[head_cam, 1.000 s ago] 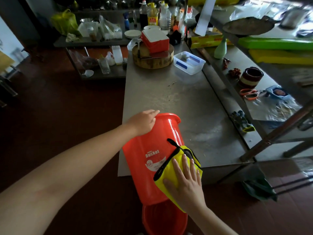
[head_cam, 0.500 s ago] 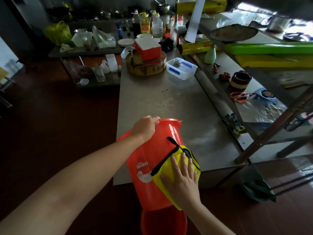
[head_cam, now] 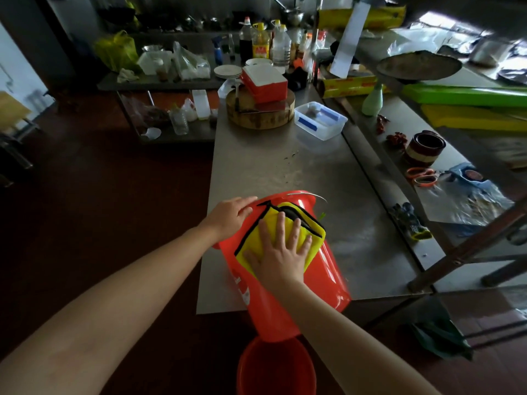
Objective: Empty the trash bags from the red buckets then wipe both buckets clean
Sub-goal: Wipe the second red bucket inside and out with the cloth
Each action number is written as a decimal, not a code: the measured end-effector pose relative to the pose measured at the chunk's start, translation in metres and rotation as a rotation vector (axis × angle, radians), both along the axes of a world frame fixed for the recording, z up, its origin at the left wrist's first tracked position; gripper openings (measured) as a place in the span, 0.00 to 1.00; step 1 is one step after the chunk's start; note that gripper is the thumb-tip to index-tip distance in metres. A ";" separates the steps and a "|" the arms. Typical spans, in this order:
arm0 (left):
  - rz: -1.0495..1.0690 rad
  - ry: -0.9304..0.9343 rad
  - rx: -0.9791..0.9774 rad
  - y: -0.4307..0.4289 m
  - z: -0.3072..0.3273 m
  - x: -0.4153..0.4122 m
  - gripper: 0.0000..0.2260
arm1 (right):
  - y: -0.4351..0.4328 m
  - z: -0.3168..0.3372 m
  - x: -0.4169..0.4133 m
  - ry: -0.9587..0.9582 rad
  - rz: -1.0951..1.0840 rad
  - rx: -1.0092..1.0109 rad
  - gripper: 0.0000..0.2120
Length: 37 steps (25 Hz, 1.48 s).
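You stand at the near end of a long steel table (head_cam: 271,166) in a dim kitchen with a dark red-brown floor (head_cam: 114,195). At the table's far end sit a round wooden chopping block (head_cam: 261,118), a red box (head_cam: 263,81) with a white lid on it, and a clear plastic container (head_cam: 320,121) just to the right. A row of bottles (head_cam: 261,44) stands beyond them. The lower shelf (head_cam: 385,155) along the right holds a brown crock (head_cam: 425,146) and orange-handled scissors (head_cam: 422,176).

The red bucket (head_cam: 328,275) lies tilted on its side across the table's near edge. Its long axis runs near to far, the end with the wire handle pointing away from you, the near end overhanging the edge. A second red bucket (head_cam: 273,369) stands on the floor right below that end (only part of it shows).

Your left hand (head_cam: 231,215) rests on the bucket's far left side, fingers laid out loose, gripping nothing. Your right hand (head_cam: 281,252) presses a yellow cloth (head_cam: 313,238) flat against the bucket's upper side, fingers straight and spread.
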<state>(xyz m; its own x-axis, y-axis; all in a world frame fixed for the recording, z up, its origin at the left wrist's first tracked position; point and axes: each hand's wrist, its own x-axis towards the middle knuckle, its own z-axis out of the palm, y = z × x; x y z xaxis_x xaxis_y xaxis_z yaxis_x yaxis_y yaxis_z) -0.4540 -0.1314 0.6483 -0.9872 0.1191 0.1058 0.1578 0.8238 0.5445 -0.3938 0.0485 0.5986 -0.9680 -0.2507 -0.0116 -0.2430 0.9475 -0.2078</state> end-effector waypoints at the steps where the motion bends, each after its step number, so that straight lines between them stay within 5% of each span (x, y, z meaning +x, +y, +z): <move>1: -0.022 0.026 -0.030 0.000 0.000 -0.002 0.17 | -0.004 -0.001 -0.001 0.013 0.004 0.011 0.39; 12: -0.028 0.026 -0.182 -0.011 -0.022 -0.009 0.20 | 0.026 -0.011 -0.043 0.086 0.022 -0.088 0.40; 20: 0.028 0.023 -0.110 -0.011 -0.021 0.000 0.17 | 0.108 -0.019 -0.092 -0.497 -0.397 -0.555 0.40; 31: -0.106 -0.031 -0.208 -0.013 -0.023 0.014 0.31 | 0.006 -0.011 -0.002 0.023 0.032 -0.011 0.41; 37: -0.034 0.033 -0.129 -0.018 -0.040 0.027 0.34 | 0.057 -0.021 -0.015 -0.061 -0.047 -0.150 0.41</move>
